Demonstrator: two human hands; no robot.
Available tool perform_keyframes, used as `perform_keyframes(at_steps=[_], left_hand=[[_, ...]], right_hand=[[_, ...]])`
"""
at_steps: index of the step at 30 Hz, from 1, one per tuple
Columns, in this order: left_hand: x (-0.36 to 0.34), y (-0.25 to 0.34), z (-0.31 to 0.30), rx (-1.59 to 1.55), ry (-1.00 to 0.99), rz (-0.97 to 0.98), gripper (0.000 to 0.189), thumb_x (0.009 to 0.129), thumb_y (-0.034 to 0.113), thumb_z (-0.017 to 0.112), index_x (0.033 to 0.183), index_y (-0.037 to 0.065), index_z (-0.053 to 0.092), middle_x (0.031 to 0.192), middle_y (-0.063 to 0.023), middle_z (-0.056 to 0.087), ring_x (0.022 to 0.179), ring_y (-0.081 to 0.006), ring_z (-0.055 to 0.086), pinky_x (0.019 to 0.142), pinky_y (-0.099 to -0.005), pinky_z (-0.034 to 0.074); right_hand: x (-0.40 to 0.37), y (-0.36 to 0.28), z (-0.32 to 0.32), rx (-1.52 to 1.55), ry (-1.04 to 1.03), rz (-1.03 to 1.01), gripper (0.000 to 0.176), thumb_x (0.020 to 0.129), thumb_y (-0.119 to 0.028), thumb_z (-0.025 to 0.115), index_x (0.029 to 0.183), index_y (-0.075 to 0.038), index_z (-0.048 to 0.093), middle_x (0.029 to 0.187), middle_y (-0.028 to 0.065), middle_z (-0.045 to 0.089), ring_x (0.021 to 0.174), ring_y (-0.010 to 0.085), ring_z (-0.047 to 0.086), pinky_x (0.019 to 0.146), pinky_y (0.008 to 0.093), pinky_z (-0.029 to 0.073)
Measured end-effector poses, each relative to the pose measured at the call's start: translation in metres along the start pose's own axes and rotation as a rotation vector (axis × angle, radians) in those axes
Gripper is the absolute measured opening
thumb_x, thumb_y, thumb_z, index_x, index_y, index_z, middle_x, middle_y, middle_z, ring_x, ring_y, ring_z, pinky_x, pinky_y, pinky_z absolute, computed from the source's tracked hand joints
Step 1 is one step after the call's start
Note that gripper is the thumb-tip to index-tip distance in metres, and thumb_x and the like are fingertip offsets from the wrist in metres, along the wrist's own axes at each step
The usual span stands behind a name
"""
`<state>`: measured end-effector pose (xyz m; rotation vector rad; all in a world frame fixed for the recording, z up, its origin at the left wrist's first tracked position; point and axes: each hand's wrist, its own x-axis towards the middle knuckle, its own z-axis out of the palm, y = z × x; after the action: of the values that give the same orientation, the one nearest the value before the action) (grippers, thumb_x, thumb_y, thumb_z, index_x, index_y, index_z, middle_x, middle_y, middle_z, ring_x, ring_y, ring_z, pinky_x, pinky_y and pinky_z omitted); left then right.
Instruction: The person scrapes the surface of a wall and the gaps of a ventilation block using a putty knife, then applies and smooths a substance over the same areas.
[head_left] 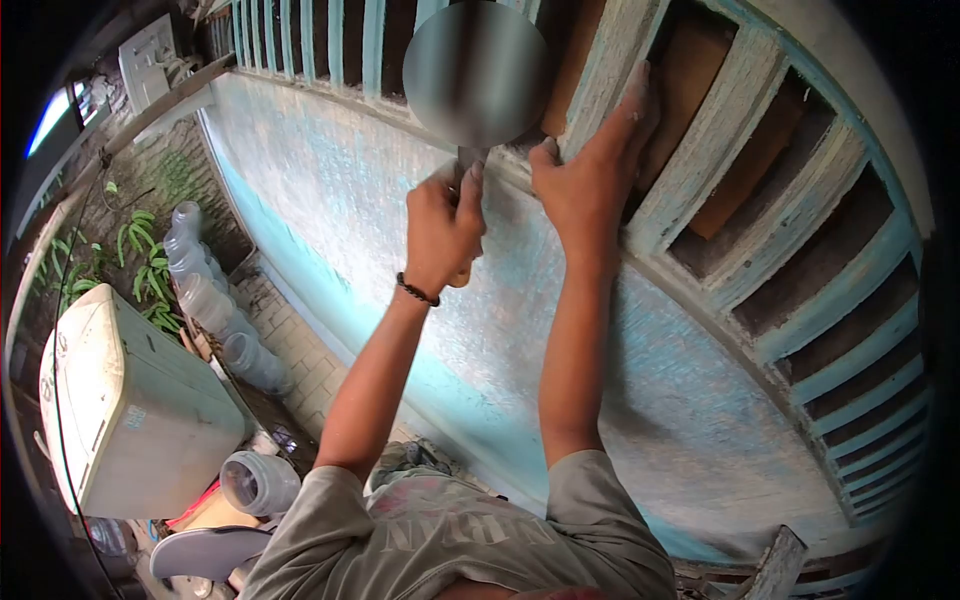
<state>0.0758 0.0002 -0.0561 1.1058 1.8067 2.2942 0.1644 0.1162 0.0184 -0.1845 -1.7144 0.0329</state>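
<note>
"Scraper (468,156), or something like one: where is it against the slatted frame (712,140)?"

"Just below the frame's lower edge, its dark tip pointing up at it. A round blur covers the far end, so I can't tell whether it touches wood."

"And the hands?"

"The left hand (445,230) is wrapped around the tool, thumb laid along it toward the frame, with a yellowish handle end (461,277) poking out underneath. The right hand (595,175) is spread wide at the frame itself, thumb and fingers on opposite sides of a worn slat (612,75); whether it grips or only rests, I can't tell."

"Which way does the tool run?"

"Its long axis runs from the person toward the frame, across the lower edge rather than along it. The left hand has it; the right is just beside, a little farther right along the frame."

"What's farther out?"

"Patchy blue wall (330,170) directly under the frame. Well left of the frame, a row of clear jars (205,300) near green plants (145,245), and a big white box (165,430)."
</note>
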Motion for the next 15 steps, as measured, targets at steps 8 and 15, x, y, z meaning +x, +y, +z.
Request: perform_keyframes(at_steps=[8,15], left_hand=[[0.003,-0.004,0.001,-0.104,-0.056,-0.027,0.038,0.112,0.029,0.059,0.087,0.0,0.059,0.056,-0.0038,0.056,0.041,-0.0126,0.056,0.038,-0.0307,0.042],[0.005,-0.017,0.006,-0.201,-0.078,-0.05,0.038,0.113,0.031,0.057,0.089,0.001,0.059,0.056,-0.0035,0.057,0.039,-0.0123,0.054,0.037,-0.0298,0.041]], right_hand=[[0.001,0.0,0.0,0.024,0.003,-0.022,0.112,0.074,0.005,0.075,0.169,-0.004,0.017,0.165,0.0338,0.027,0.15,0.0559,0.036,0.122,0.0608,0.04],[0.001,-0.001,0.0,-0.053,0.027,-0.079,0.11,0.072,-0.001,0.078,0.166,-0.001,0.021,0.16,0.031,0.035,0.149,0.0513,0.039,0.123,0.0578,0.038]])
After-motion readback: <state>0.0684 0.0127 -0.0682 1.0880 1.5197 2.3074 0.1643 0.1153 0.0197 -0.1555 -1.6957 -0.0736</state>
